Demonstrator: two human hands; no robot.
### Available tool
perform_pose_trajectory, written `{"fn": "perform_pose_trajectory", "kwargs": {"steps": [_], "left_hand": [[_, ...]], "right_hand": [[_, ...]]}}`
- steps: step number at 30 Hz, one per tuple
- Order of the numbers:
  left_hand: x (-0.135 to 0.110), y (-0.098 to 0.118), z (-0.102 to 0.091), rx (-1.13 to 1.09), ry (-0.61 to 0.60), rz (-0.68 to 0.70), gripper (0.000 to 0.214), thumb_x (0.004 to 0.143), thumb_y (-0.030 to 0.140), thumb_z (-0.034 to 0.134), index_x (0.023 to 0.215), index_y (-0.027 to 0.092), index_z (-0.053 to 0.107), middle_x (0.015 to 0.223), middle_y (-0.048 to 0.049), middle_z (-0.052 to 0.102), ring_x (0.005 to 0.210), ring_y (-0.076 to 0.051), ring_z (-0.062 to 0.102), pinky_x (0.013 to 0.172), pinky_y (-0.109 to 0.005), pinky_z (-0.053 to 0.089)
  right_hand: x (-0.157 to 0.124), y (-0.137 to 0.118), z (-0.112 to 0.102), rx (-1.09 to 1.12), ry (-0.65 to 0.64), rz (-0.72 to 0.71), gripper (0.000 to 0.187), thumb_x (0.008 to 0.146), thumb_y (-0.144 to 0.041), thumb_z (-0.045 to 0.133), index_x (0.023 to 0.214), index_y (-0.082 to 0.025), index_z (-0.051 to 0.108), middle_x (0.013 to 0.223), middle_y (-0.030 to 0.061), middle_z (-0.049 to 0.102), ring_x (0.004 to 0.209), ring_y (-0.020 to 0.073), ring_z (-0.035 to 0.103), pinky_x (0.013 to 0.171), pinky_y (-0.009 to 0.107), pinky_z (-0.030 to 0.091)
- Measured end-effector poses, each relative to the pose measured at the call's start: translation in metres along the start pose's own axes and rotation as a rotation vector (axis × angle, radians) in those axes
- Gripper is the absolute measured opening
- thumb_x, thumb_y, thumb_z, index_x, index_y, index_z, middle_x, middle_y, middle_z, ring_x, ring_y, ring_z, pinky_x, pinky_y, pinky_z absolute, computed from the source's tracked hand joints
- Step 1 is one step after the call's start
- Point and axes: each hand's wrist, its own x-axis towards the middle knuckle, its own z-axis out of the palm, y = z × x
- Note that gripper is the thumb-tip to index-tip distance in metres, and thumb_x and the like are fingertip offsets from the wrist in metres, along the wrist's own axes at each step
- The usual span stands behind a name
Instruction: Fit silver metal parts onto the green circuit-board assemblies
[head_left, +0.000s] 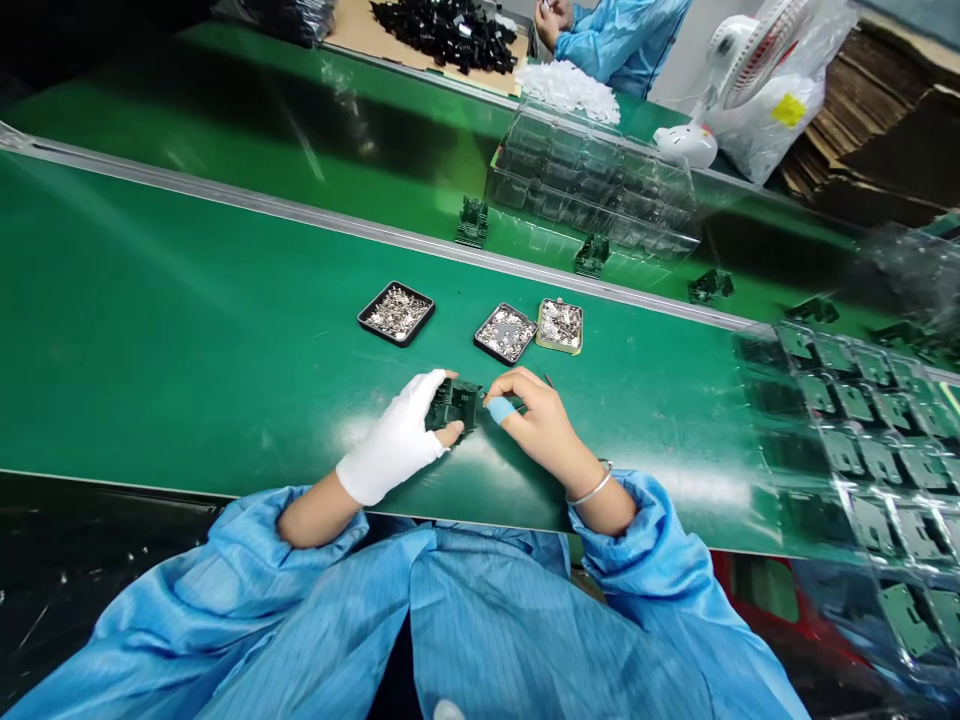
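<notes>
My left hand [397, 435], in a white fingerless glove, grips a dark moulded plastic part [454, 402] just above the green bench. Its thumb lies on the near side and its fingers on the far side. My right hand [536, 420] is beside the part's right edge, with thumb and index finger pinched together. Blue tape or a finger cover wraps the thumb. Whatever is in the pinch is too small to make out. Beyond both hands stand a black tray [396, 313], a second tray [505, 333] and a yellowish-edged tray [560, 326], all holding small shiny metal pieces.
A metal rail [300, 212] crosses the bench. Beyond it are similar dark parts [472, 221] and stacked clear blister trays [592, 180]. At right, a clear tray [870, 430] holds several parts. Across the bench are a co-worker's blue sleeve [622, 40], a black parts pile [457, 35] and a fan [757, 55].
</notes>
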Motion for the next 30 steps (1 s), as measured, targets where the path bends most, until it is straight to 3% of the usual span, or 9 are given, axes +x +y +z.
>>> {"fn": "perform_pose_trajectory", "kwargs": {"steps": [5, 14, 21, 26, 30], "left_hand": [[-0.008, 0.012, -0.004, 0.020, 0.059, 0.100, 0.049, 0.082, 0.038, 0.050, 0.126, 0.017, 0.047, 0.121, -0.0129, 0.058, 0.113, -0.027, 0.056, 0.099, -0.041, 0.045], [-0.011, 0.016, -0.006, 0.070, 0.069, 0.162, 0.038, 0.081, 0.040, 0.052, 0.111, 0.017, 0.050, 0.107, -0.0113, 0.061, 0.098, -0.025, 0.060, 0.088, -0.038, 0.049], [-0.012, 0.015, -0.005, 0.112, 0.103, 0.238, 0.039, 0.082, 0.042, 0.052, 0.112, 0.016, 0.049, 0.105, -0.0113, 0.061, 0.095, -0.025, 0.060, 0.085, -0.038, 0.050], [-0.014, 0.013, -0.003, 0.241, 0.177, 0.307, 0.041, 0.081, 0.040, 0.056, 0.112, 0.014, 0.052, 0.110, -0.0153, 0.062, 0.105, -0.030, 0.058, 0.091, -0.044, 0.048], [-0.014, 0.014, -0.006, 0.142, 0.123, 0.296, 0.041, 0.082, 0.036, 0.053, 0.117, 0.015, 0.051, 0.112, -0.0135, 0.062, 0.104, -0.027, 0.060, 0.092, -0.041, 0.049]], "right_hand": [[-0.005, -0.007, 0.006, -0.075, -0.050, -0.146, 0.010, 0.086, -0.015, 0.050, 0.085, -0.022, 0.057, 0.103, 0.0061, 0.063, 0.102, 0.0193, 0.057, 0.093, 0.038, 0.045], [-0.007, -0.009, 0.012, -0.110, -0.060, -0.223, 0.015, 0.085, -0.010, 0.045, 0.088, -0.022, 0.054, 0.100, 0.0066, 0.063, 0.100, 0.0181, 0.057, 0.091, 0.036, 0.045], [-0.008, -0.008, 0.013, -0.097, -0.039, -0.207, 0.013, 0.084, -0.010, 0.046, 0.086, -0.021, 0.053, 0.098, 0.0072, 0.062, 0.097, 0.0183, 0.056, 0.088, 0.035, 0.045], [-0.007, -0.008, 0.014, -0.070, -0.021, -0.168, 0.011, 0.084, -0.012, 0.046, 0.083, -0.021, 0.052, 0.096, 0.0071, 0.060, 0.094, 0.0183, 0.056, 0.087, 0.036, 0.045], [-0.007, -0.008, 0.016, -0.009, -0.006, -0.148, 0.010, 0.084, -0.012, 0.047, 0.083, -0.021, 0.052, 0.096, 0.0073, 0.059, 0.095, 0.0179, 0.056, 0.087, 0.034, 0.047]]}}
